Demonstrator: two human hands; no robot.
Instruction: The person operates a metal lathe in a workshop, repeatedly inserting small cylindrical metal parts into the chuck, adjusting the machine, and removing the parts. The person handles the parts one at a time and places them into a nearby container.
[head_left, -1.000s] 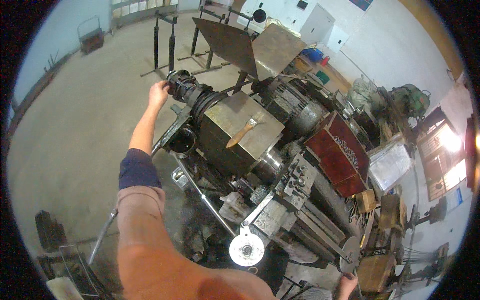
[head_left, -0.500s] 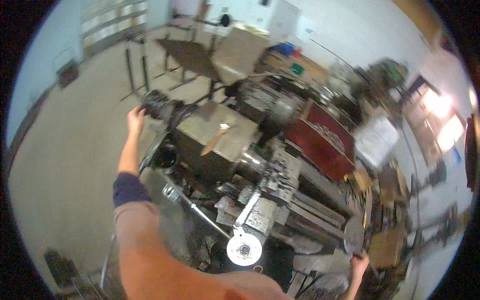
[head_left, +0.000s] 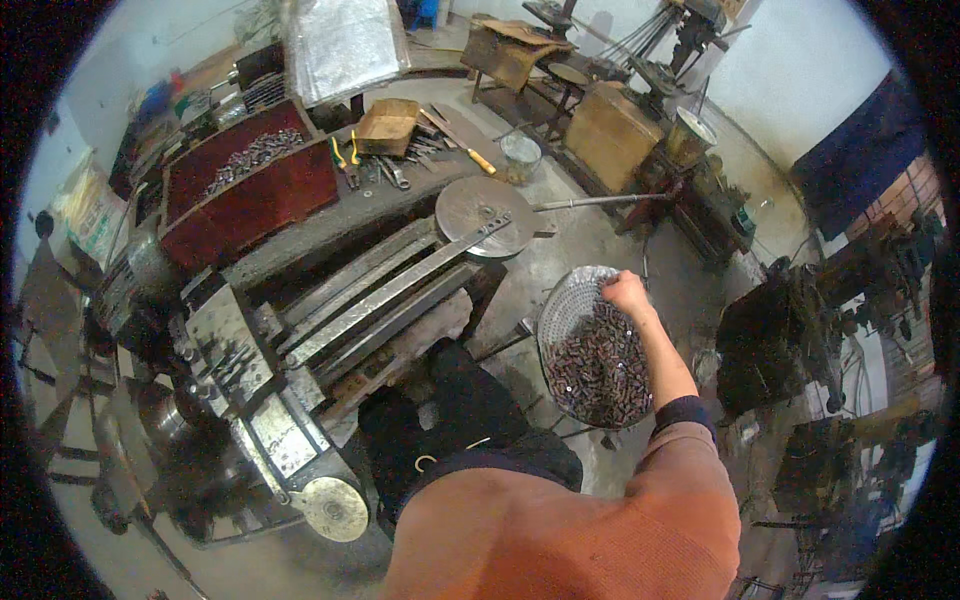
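My right hand (head_left: 626, 292) is at the far right of a perforated metal basket (head_left: 567, 312), its fingers curled down just inside the rim. The fingers are closed, and what they hold is hidden. Many small dark cylindrical metal pieces (head_left: 600, 370) fill the nearer part of the basket. It stands to the right of my legs, beside a lathe-like machine. My left hand is out of view.
Left of me runs the machine bed with long metal rails (head_left: 390, 290) and a round disc (head_left: 485, 215). A dark red box (head_left: 245, 215) of small metal pieces sits behind it. Yellow-handled pliers (head_left: 345, 160) and a cardboard box (head_left: 388, 127) lie beyond. A handwheel (head_left: 335, 508) juts out nearby.
The view has swung right, bringing the whole basket into sight. My right hand now reaches into the basket's far side. My left hand, formerly at the machine's far left end, has left the view.
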